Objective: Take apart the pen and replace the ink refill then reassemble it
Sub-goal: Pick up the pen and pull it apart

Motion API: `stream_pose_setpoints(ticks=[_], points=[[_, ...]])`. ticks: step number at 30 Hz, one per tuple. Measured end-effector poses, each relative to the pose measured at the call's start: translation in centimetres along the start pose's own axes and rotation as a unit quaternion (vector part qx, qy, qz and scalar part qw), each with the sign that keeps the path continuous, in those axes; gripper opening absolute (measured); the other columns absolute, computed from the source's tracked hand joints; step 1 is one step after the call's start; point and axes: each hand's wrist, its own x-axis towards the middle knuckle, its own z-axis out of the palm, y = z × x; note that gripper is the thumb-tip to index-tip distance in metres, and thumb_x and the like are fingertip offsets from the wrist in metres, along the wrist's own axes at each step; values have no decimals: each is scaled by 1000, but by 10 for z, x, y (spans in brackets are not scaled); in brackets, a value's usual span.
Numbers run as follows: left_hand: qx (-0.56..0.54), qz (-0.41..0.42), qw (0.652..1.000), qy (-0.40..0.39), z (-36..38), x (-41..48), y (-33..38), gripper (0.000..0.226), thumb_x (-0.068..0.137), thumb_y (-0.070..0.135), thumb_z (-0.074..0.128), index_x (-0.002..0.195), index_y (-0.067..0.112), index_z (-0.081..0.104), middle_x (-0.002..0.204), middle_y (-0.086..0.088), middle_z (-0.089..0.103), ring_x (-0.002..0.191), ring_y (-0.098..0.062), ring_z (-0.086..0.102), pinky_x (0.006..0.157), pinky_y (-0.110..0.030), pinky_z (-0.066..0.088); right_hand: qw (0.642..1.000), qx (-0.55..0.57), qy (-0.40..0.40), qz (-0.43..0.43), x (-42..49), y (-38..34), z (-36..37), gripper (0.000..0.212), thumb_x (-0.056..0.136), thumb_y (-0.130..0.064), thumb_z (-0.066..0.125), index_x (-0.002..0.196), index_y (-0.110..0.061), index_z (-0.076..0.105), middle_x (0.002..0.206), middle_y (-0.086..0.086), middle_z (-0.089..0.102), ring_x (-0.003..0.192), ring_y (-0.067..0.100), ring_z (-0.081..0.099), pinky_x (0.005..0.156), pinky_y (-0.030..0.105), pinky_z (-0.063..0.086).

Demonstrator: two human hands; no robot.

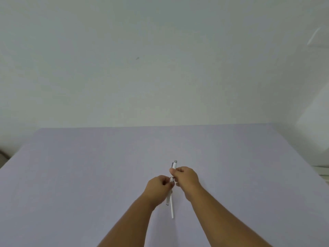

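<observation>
Both hands meet over the pale lilac counter (89, 175) with the white pen (174, 164) held between them, lifted clear of the surface as far as can be judged. The right hand (187, 176) is the farther of the two and is closed around the pen's upper barrel; the clicker end with its grey tip and clip juts out beyond its fingers, pointing away from the person. The left hand (157, 187) sits just nearer and a little to the left, pinched shut on the lower section, whose small metal tip (167, 204) shows below it, pointing back toward the person. The two hands touch or nearly touch at the middle of the pen, where the joint probably lies, though the fingers hide it. The pen's long axis runs nearly straight away from the body, leaning slightly right at the far end. A thin white refill (172, 207) lies along almost the same line, just beside the metal tip and reaching nearer the body; whether the left hand grips its upper end or it lies on the counter cannot be told. Any twist or pull apart would go along that near-to-far axis.
</observation>
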Motion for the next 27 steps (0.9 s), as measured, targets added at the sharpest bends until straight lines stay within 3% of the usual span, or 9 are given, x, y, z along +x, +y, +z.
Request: stream_pose_setpoints(ticks=[4, 7, 9, 12, 16, 20, 27], points=[[1, -28, 999, -35, -6, -2, -3, 17, 90, 31, 56, 82, 18, 64, 79, 1, 67, 74, -14, 62, 85, -33, 55, 994, 92, 60, 17, 11, -5, -11, 23, 89, -24, 58, 75, -7, 65, 65, 4, 59, 58, 17, 53, 69, 34, 52], [-38, -42, 998, -14, -11, -3, -13, 17, 92, 30, 55, 82, 19, 65, 80, -1, 66, 81, -18, 64, 90, -38, 56, 996, -79, 43, -15, 24, 6, -27, 28, 90, -27, 57, 89, 0, 66, 75, 7, 62, 68, 21, 55, 70, 35, 47], [-49, -45, 998, -5, -13, -2, -19, 18, 93, 32, 53, 86, 19, 64, 84, -2, 65, 85, -20, 64, 93, -40, 55, 973, -231, 7, -23, 26, 22, -30, 24, 90, -28, 57, 93, -6, 66, 86, 9, 66, 75, 21, 56, 69, 30, 43], [-56, -55, 997, 2, -11, 0, -25, 19, 94, 30, 52, 97, 16, 64, 95, -4, 68, 94, -22, 65, 95, -40, 53, 943, -333, -4, -19, 23, 54, -24, 22, 87, -25, 59, 98, -8, 67, 99, 11, 70, 81, 22, 59, 69, 27, 43], [-62, -63, 996, 13, -10, 3, -28, 20, 95, 27, 50, 106, 15, 62, 89, 3, 71, 88, -17, 64, 93, -35, 53, 934, -355, 6, -26, 19, 72, -14, 21, 86, -23, 61, 103, -11, 63, 104, 8, 67, 94, 24, 62, 73, 27, 45], [-53, -68, 996, 19, -9, 6, -30, 21, 95, 29, 50, 108, 16, 62, 87, 5, 70, 82, -14, 63, 86, -32, 52, 923, -381, 8, -44, 19, 80, -10, 18, 87, -23, 59, 101, -12, 61, 104, 7, 64, 93, 22, 60, 67, 24, 37], [-56, -66, 996, 16, -9, 7, -28, 21, 96, 28, 48, 109, 16, 60, 89, 0, 68, 78, -14, 61, 83, -33, 54, 914, -401, 17, -66, 17, 86, -5, 16, 89, -24, 57, 98, -12, 61, 98, 5, 62, 77, 16, 49, 66, 25, 38]])
